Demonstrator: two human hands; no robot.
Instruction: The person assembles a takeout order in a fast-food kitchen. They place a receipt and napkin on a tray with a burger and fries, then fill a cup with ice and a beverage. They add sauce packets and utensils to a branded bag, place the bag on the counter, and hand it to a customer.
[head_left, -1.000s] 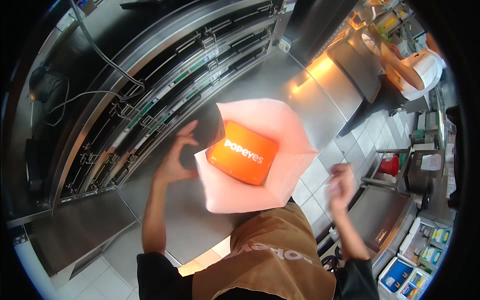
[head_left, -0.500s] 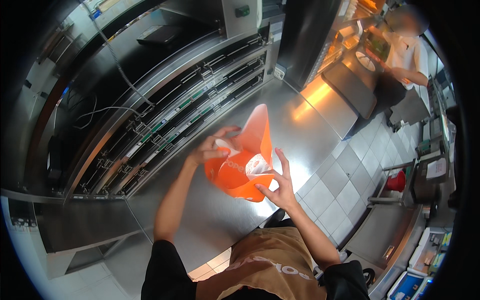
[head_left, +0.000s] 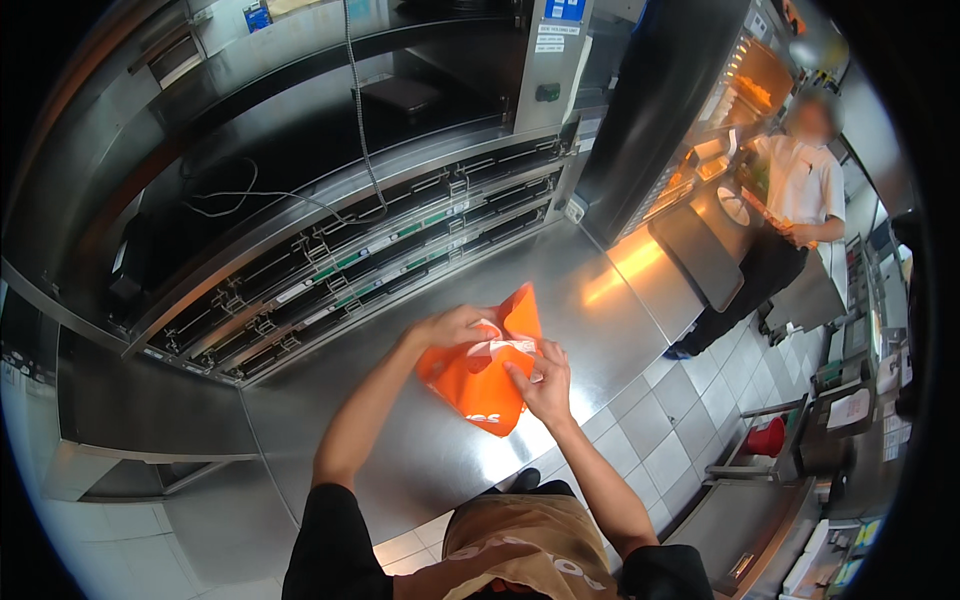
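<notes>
An orange cardboard food carton [head_left: 478, 386] with a white inside stands on the steel counter [head_left: 390, 455] in front of me. Its top flaps are folded inward toward the middle, and one pointed corner sticks up at the far side. My left hand [head_left: 458, 326] grips the upper left flap, fingers curled over the edge. On the right side my right hand [head_left: 543, 384] pinches the carton's edge, thumb on the near flap. The carton's contents, if any, are hidden by the flaps and fingers.
A steel rack with several slots [head_left: 400, 245] runs along the counter's far side, a coiled cable [head_left: 360, 110] hanging before it. At the far right, a co-worker in a white shirt [head_left: 800, 180] stands near a grey tray [head_left: 697, 255] and heated food. A red bucket [head_left: 767, 437] sits at right.
The carton's tall flaps have come down and inward, so its wide opening is now mostly covered. Both my hands have moved closer together over it. My view has tilted up slightly.
</notes>
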